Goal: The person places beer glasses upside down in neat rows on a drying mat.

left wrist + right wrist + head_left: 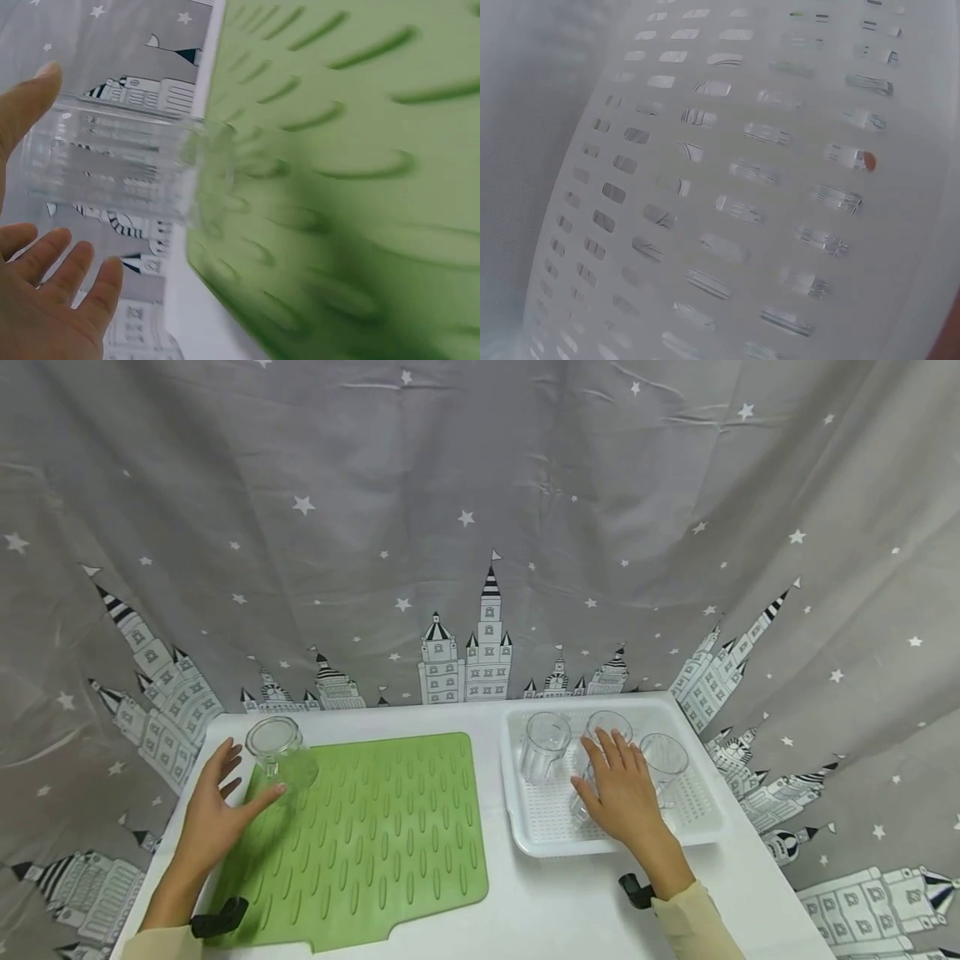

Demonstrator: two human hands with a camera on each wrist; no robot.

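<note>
A clear glass mug [274,745] stands on the far left corner of a green ridged drying mat [390,827]. Beside it is my left hand [215,814], thumb and fingers spread apart; the left wrist view shows a gap between the fingers and the glass [112,161]. Over a white slotted basket [555,850] my right hand [624,789] reaches with extended fingers, above or against clear glasses. One glass [546,745] is left of that hand, another [609,723] behind its fingertips, a third [665,758] to its right. Glass under the palm is partly hidden.
Both mat and basket lie on a white table [540,902]. A grey curtain [480,468] with stars and castles hangs behind and around it. The right wrist view is filled by the slotted basket wall [727,157]. Black straps [220,918] are on both wrists.
</note>
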